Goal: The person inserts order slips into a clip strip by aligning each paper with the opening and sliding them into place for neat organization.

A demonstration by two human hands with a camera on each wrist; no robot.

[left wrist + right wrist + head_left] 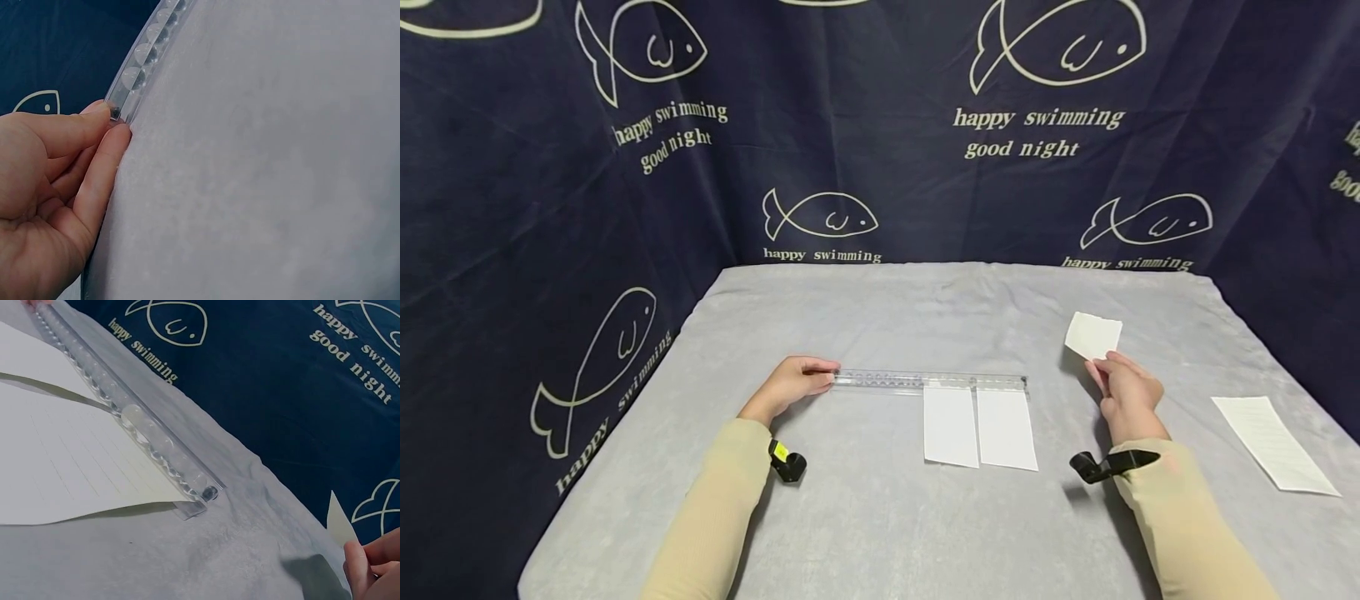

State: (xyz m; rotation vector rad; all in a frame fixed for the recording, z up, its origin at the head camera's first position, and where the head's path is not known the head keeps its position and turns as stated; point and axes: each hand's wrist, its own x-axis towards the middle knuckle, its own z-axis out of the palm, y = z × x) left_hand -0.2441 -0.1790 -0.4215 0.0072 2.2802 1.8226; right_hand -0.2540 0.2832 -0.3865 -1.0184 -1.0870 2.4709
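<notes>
My left hand (792, 385) pinches the left end of a clear plastic binding strip (880, 380) between thumb and fingers. A row of rounded clear loops (145, 55) runs along it. Two white sheets (951, 427) lie side by side, their top edges at the strip's right part. Faint ruled lines mark the nearer sheet (75, 456) in the right wrist view. Off to the right, my right hand (1127, 390) pinches a white sheet of paper (1093, 335) by a lower corner, raised over the table. Only its fingertips and a paper corner (339, 522) show in the right wrist view.
Another white paper (1273, 443) with faint lines lies at the right side of the grey cloth-covered table (865, 525). Dark blue curtains (910, 167) with fish drawings hang behind and at both sides. Black wrist mounts (787, 462) sit on the sleeves.
</notes>
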